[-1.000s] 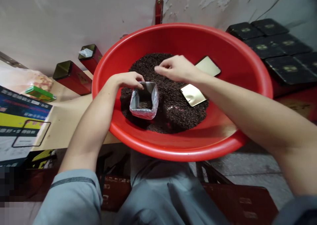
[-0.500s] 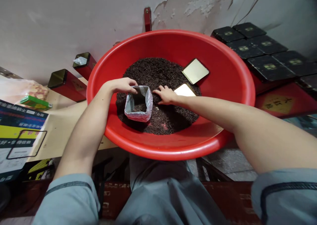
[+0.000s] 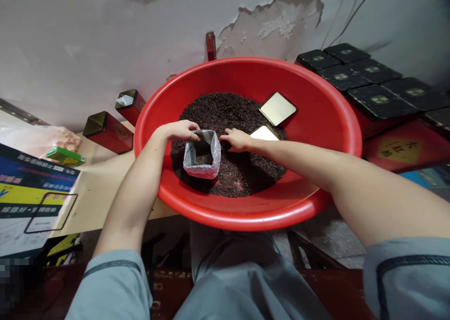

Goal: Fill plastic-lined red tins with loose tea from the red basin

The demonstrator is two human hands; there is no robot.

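Observation:
A big red basin point(image 3: 337, 123) holds a heap of dark loose tea leaves point(image 3: 228, 113). In the heap stands a small square tin lined with a clear plastic bag point(image 3: 203, 155), partly filled with leaves. My left hand point(image 3: 181, 131) pinches the tin's far left rim. My right hand point(image 3: 237, 139) lies on the leaves just right of the tin, fingers curled into them. Two gold square lids point(image 3: 277, 108) lie on the leaves behind my right hand, one partly hidden by my wrist.
Two red tins point(image 3: 109, 131) with dark tops stand at the left by the wall on a pale table point(image 3: 94, 184). A printed box point(image 3: 31, 193) and a green packet point(image 3: 65, 156) lie at far left. Black lidded tins point(image 3: 372, 87) fill the right. My knees sit under the basin.
My right hand came down from above the tin onto the leaves beside it and stayed there. My left hand kept its hold on the tin's rim. The camera tilted slightly.

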